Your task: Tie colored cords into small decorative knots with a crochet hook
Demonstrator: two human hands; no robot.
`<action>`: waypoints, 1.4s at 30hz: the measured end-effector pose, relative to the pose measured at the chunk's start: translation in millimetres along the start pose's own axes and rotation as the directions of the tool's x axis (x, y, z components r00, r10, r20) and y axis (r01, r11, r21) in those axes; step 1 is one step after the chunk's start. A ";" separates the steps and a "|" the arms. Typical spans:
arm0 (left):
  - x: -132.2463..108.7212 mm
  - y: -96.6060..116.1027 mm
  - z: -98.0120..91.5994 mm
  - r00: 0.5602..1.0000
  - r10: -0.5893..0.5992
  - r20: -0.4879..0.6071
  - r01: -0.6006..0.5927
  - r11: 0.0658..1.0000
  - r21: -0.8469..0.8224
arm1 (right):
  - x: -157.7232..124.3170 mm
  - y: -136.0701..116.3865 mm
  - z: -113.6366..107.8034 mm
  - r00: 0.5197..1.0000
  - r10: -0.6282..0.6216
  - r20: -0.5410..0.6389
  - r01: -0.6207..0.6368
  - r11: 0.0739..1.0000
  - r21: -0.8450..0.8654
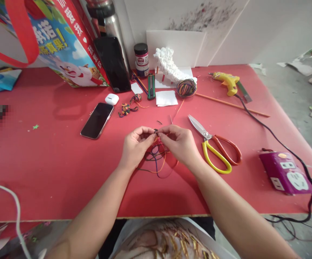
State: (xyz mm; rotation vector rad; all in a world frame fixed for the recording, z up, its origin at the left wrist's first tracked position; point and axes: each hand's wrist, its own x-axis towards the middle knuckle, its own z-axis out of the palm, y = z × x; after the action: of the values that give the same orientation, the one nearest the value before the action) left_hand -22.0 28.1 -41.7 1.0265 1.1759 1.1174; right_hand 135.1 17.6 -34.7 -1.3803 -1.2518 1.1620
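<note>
Fingertips [150, 135] of the left hand [136, 146] and of the right hand [181, 144] nearly meet, both pinched narrow on one dark bit of thread [156, 131] between them. Nearer the body, just under the fingers, loose threads [156, 157] in purple, orange, pink and dark colours lie tangled on the red table [53, 162]; their number cannot be told.

Just right of the right fingers rests one pair of scissors [206, 135], blades parted, with one yellow and one red handle. Left of the left fingers lie one flat phone [97, 120] and one white case [112, 99].

Beyond the fingers are one knotted piece [128, 109], two balls of thread, one small [136, 97] and one large [186, 88], one folded white paper [166, 98] and one green cutter [151, 87]. Farther out stand two small jars [141, 59], one bumpy white model [169, 66] and one upright phone [113, 64]. Far right of the fingers are one stick [233, 104], one yellow glue gun [227, 82] and one purple power socket [286, 172]; far left, one printed bag [64, 46].
</note>
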 end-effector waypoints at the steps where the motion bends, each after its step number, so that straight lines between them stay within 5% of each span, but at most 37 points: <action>1: 0.4 -1.3 -0.6 1.000 0.026 0.000 -0.026 0.999 0.030 | -0.2 -2.4 -0.7 0.998 0.062 0.030 -0.063 0.997 0.044; 5: 1.8 -6.4 -2.7 0.988 0.156 -0.005 -0.153 0.975 0.160 | -0.8 -10.3 -3.2 0.967 0.216 0.134 -0.241 0.945 0.221; 13: 2.3 -8.8 -4.5 0.925 0.380 -0.005 -0.349 0.854 0.385 | -2.1 -13.9 -5.0 0.929 0.273 0.251 -0.361 0.823 0.438; 18: 2.9 -5.3 -5.4 0.939 0.342 -0.014 -0.312 0.871 0.379 | -2.9 -16.0 -6.9 0.915 0.288 0.281 -0.389 0.811 0.437; 21: 3.2 -2.3 -5.3 0.977 0.208 -0.039 -0.189 0.941 0.280 | -3.1 -13.9 -8.3 0.940 0.246 0.236 -0.313 0.896 0.315; 25: 1.9 3.2 -4.1 0.996 0.048 -0.074 -0.038 0.991 0.129 | -2.1 -7.8 -9.4 1.000 -0.026 -0.016 0.027 0.999 0.038; 30: -1.3 7.0 -2.5 1.000 -0.005 0.029 0.004 1.000 0.020 | 0.2 -1.1 -7.6 0.940 -0.341 0.027 0.342 0.937 -0.076; 36: -3.0 5.4 -3.9 0.988 0.106 0.114 -0.112 0.992 0.055 | 0.0 2.5 -7.7 0.930 -0.358 0.080 0.367 0.914 -0.175; 42: -3.1 5.8 -6.4 0.998 0.042 0.055 -0.044 0.998 0.039 | -2.8 2.8 -7.8 0.911 -0.395 0.117 0.411 0.894 -0.181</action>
State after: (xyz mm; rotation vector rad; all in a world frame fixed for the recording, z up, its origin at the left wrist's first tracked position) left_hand -29.2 26.1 -36.2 1.1110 1.1417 1.0974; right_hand 143.1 14.3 -36.1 -1.1468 -1.6576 0.8206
